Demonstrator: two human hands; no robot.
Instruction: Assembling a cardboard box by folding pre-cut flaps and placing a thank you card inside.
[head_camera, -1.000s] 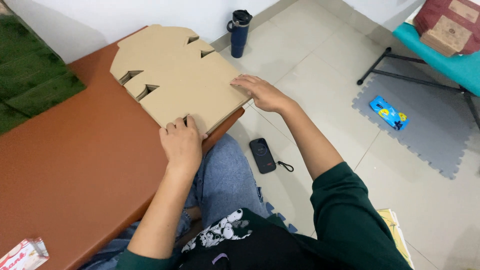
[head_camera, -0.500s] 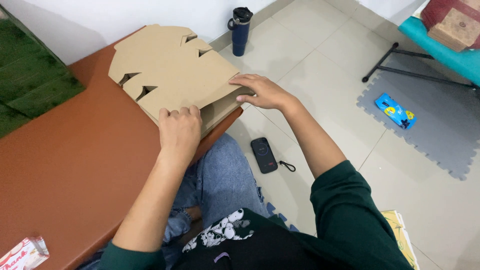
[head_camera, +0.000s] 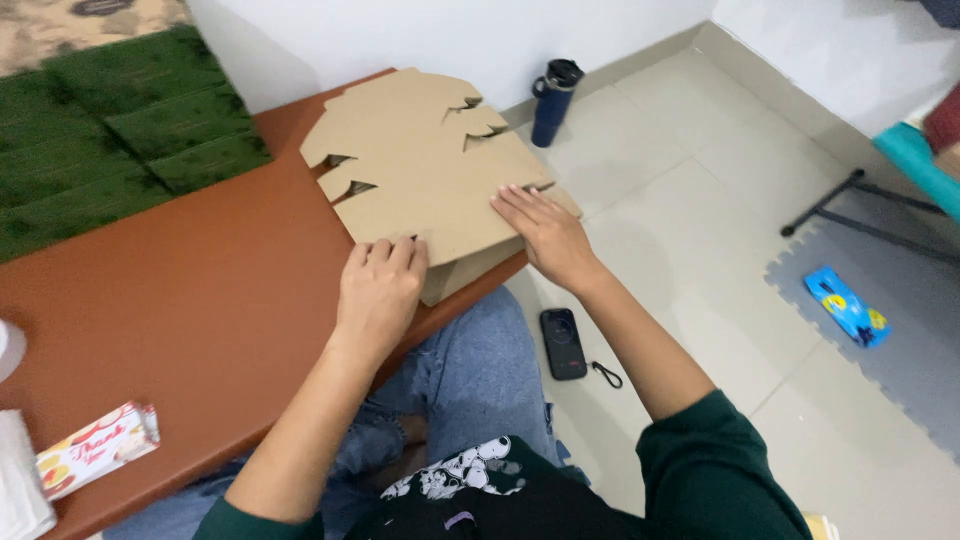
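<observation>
A brown bench (head_camera: 180, 300) fills the left half of the frame. On its upper right corner, centre top of the frame, lies a flat die-cut cardboard sheet (head_camera: 420, 170), its near flap folded under. The left hand (head_camera: 380, 285) curls over the sheet's lower edge, gripping the fold; the right hand (head_camera: 545, 235) presses flat, fingers spread, on its lower right. A black phone (head_camera: 563, 343) lies on the floor below.
</observation>
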